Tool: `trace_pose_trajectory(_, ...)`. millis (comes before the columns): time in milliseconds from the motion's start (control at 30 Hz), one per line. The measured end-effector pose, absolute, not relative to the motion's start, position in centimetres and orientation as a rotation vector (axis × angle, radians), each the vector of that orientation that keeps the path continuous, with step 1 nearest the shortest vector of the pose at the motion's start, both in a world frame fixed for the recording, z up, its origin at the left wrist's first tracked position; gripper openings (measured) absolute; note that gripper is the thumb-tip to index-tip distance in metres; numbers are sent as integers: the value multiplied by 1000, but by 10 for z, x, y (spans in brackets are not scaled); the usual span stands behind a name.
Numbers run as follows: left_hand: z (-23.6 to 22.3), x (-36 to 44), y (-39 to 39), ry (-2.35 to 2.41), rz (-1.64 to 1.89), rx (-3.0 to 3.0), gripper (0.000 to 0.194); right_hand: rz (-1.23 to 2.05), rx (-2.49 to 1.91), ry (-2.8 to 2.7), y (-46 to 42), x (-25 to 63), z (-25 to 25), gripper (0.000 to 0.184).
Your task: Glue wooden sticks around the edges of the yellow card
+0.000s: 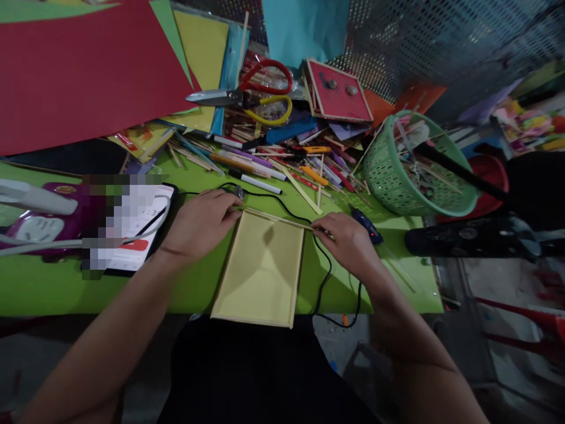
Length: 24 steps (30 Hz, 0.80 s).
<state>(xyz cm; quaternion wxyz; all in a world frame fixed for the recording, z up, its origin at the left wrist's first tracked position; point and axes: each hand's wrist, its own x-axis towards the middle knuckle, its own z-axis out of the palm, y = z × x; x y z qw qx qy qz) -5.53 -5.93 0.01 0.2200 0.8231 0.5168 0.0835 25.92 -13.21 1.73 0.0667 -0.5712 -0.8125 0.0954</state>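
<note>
A pale yellow rectangular panel, edged with thin wooden strips, lies at the near edge of the green table. Along its far edge runs a thin wooden stick. My left hand pinches the stick's left end at the panel's far left corner. At the opposite end, my right hand has thumb and fingers closed on the same stick, just past the far right corner. Beside the right hand lies a dark blue glue gun with a small red light. Its black cord loops around the panel's right side.
Scissors, markers and many loose sticks are heaped behind the panel. A green basket stands at the right, near a black bar. To the left are a phone, a purple power strip and red paper.
</note>
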Motion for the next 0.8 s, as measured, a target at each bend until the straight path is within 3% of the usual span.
trace_pose_trajectory(800, -6, -44, -62, 1450, 264, 2413, 23, 209, -1707, -2506, -128, 257, 11, 15)
